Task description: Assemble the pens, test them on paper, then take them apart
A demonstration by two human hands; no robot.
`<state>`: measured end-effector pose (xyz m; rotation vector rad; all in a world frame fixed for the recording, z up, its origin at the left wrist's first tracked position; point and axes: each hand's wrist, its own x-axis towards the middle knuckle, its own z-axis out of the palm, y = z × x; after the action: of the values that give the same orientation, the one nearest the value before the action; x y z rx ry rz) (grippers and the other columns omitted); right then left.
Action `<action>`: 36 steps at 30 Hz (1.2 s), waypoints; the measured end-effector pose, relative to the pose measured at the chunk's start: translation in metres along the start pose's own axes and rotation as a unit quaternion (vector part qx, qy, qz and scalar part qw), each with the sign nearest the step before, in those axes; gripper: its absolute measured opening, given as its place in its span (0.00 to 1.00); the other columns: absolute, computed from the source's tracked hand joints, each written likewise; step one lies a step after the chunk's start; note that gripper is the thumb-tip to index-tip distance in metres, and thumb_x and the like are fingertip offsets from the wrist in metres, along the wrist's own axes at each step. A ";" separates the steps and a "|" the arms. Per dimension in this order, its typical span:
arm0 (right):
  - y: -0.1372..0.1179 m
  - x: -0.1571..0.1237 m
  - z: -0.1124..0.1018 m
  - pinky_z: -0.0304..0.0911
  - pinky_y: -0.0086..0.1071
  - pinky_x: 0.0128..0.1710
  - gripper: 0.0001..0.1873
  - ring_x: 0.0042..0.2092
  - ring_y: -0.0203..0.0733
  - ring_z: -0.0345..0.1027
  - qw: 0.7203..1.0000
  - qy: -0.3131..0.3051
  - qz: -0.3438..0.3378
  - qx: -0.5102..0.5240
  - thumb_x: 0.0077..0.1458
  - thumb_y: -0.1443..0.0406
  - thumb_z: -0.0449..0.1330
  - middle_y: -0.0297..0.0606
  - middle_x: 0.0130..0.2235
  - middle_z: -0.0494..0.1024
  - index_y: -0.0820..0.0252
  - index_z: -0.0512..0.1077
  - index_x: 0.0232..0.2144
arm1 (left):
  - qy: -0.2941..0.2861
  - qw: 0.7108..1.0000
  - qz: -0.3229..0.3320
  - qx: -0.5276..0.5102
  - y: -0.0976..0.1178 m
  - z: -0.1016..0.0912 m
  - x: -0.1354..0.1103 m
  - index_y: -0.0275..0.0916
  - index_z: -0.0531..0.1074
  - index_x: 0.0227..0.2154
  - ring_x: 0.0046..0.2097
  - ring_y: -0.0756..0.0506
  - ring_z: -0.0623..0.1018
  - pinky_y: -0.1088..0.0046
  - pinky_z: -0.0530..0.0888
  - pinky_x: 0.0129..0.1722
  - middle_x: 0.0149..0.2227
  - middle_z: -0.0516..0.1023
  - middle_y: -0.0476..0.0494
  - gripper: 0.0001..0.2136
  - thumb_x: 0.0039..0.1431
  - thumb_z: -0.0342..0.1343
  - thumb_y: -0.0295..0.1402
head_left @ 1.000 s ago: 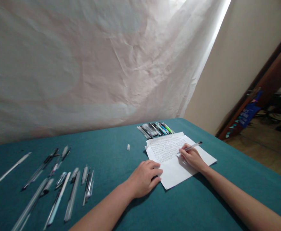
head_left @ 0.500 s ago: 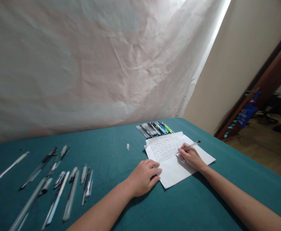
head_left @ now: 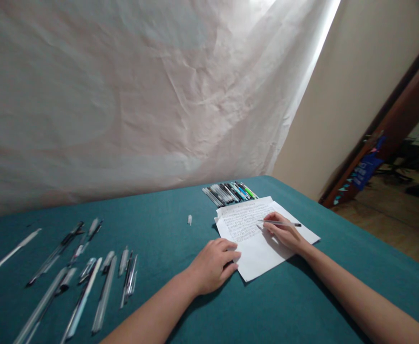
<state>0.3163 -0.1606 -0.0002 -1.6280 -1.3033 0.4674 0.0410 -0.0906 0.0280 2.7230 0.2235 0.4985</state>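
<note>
My right hand (head_left: 284,235) rests on a white sheet of paper (head_left: 256,248) covered in handwriting on its upper half. Its fingers are closed on a clear pen (head_left: 279,223), which lies nearly level above the written lines. My left hand (head_left: 215,265) sits with curled fingers on the paper's lower left corner, pressing it down on the teal table (head_left: 181,296). It holds nothing I can see.
A neat row of pens (head_left: 229,192) lies just beyond the paper. Several loose pens and pen parts (head_left: 83,282) are scattered at the left. A small white cap (head_left: 190,220) lies alone mid-table. A white cloth hangs behind; an open doorway is at right.
The pen in my right hand has dropped from a raised slant to nearly level, its tip now pointing left over the writing. My left hand has stayed put.
</note>
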 end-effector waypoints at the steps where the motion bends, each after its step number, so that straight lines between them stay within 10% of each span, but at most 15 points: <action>1: 0.002 0.000 0.000 0.58 0.28 0.24 0.13 0.24 0.34 0.60 1.000 0.003 0.005 -0.004 0.47 0.56 0.54 0.33 0.24 0.68 0.61 0.63 0.29 | 0.001 1.000 -0.002 0.000 0.000 0.000 0.000 0.42 0.66 0.41 0.47 0.45 0.64 0.64 0.61 0.45 0.45 0.66 0.43 0.12 0.57 0.43 0.36; 36: 0.002 -0.002 0.002 0.52 0.28 0.18 0.12 0.17 0.33 0.56 0.996 0.031 0.011 -0.077 0.48 0.56 0.51 0.29 0.15 0.65 0.57 0.61 0.21 | -0.005 1.000 0.001 0.001 0.001 -0.002 0.001 0.42 0.66 0.42 0.47 0.45 0.64 0.64 0.61 0.45 0.46 0.66 0.43 0.12 0.57 0.43 0.35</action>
<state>0.3154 -0.1615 -0.0031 -1.7719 -1.3024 0.3328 0.0417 -0.0906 0.0303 2.7274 0.2174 0.4856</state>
